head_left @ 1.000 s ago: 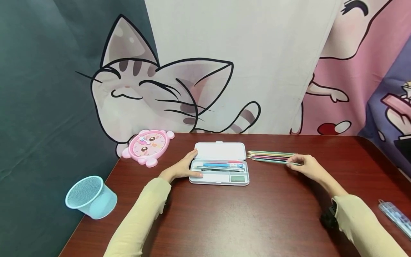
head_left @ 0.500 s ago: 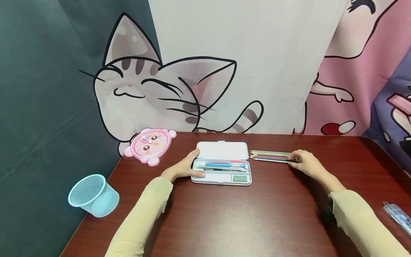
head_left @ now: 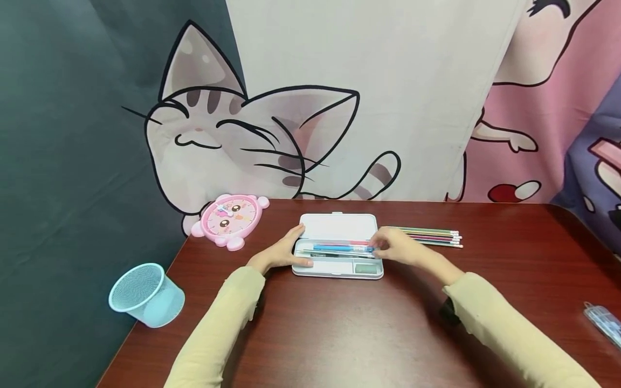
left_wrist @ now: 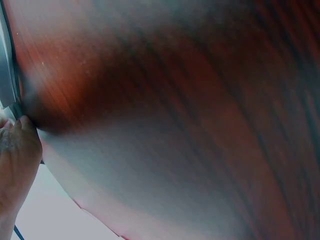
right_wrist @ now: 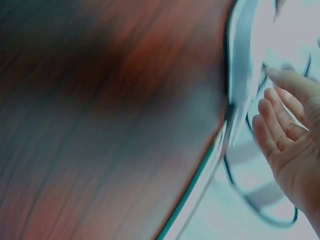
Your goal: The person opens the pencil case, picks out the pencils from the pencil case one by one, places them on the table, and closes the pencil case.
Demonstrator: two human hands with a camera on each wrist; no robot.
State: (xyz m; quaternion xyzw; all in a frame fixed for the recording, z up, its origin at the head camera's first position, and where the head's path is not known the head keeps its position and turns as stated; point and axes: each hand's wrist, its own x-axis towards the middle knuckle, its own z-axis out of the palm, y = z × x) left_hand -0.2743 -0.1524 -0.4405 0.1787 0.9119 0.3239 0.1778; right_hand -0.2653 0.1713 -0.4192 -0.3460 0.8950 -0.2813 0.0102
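Observation:
The white pencil case [head_left: 322, 275] lies with its lid [head_left: 339, 225] folded back. In its tray are a blue pen [head_left: 337, 248], a pink pen, darker slim pens or pencils, and a grey-green block [head_left: 366, 268]. My left hand [head_left: 280, 253] grips the case's left end, thumb over the tray and fingers by the lid. My right hand [head_left: 397, 247] reaches over the right end, fingertips at the pen ends. In the right wrist view its fingers [right_wrist: 267, 112] look loosely bent beside the case side. Several coloured pencils [head_left: 434, 237] lie side by side, their tips hidden behind this hand.
A pink animal-shaped clock [head_left: 233, 218] lies at the back left. A light-blue mesh cup [head_left: 155, 302] leans on its side at the left table edge. At the far right is a clear bluish flat item [head_left: 604, 319], partly out of view. A patterned cloth backdrop [head_left: 417, 108] stands behind.
My right hand has left the row of pencils and moved left to the pencil case's right end. The pencils' eraser ends are now uncovered. My left hand stays on the case.

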